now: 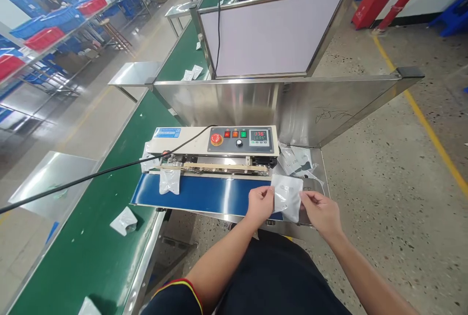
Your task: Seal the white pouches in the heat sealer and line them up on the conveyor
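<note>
Between my hands is a white plastic pouch (287,199), held by its two side edges at the right end of the blue conveyor belt (208,195). My left hand (260,204) pinches the left edge. On the right edge, my right hand (322,212) has its thumb and fingers closed. Just behind stands a band sealing machine (190,142) with a red stop knob, coloured buttons and a lit display. Another white pouch (169,181) hangs from the sealing band at the left end of the blue belt.
Several pouches (296,159) lie on the metal surface at the machine's right. A green conveyor (87,246) runs along the left, carrying a loose pouch (125,221) and others. A black cable (91,176) crosses from the left. Behind rises a metal panel (226,103).
</note>
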A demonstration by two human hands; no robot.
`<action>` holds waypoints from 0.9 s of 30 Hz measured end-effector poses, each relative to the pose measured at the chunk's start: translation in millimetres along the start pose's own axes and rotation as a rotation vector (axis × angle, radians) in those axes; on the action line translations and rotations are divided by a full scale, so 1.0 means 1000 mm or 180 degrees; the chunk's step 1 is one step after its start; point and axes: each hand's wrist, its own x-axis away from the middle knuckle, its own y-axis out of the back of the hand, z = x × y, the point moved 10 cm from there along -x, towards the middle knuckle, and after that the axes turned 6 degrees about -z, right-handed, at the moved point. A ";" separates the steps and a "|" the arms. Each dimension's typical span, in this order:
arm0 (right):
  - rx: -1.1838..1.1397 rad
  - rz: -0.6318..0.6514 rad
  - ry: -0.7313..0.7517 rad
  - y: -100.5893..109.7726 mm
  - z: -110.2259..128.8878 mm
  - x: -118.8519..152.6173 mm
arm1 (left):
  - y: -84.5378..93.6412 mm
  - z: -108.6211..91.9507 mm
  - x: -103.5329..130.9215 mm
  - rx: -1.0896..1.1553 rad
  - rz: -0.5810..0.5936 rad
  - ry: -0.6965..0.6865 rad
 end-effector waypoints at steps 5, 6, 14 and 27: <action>-0.0492 -0.0059 -0.0583 -0.019 -0.028 -0.027 | 0.002 0.033 -0.027 0.0167 -0.0486 0.0566; -0.0563 -0.0015 -0.0617 -0.026 -0.030 -0.032 | 0.003 0.037 -0.030 0.0218 -0.0543 0.0613; -0.0486 0.0572 -0.0431 -0.085 -0.004 -0.041 | 0.051 0.033 -0.025 0.0619 -0.0870 0.0391; 0.0565 0.2530 0.0426 -0.190 0.015 0.078 | 0.269 0.097 0.141 0.1512 -0.3433 0.0334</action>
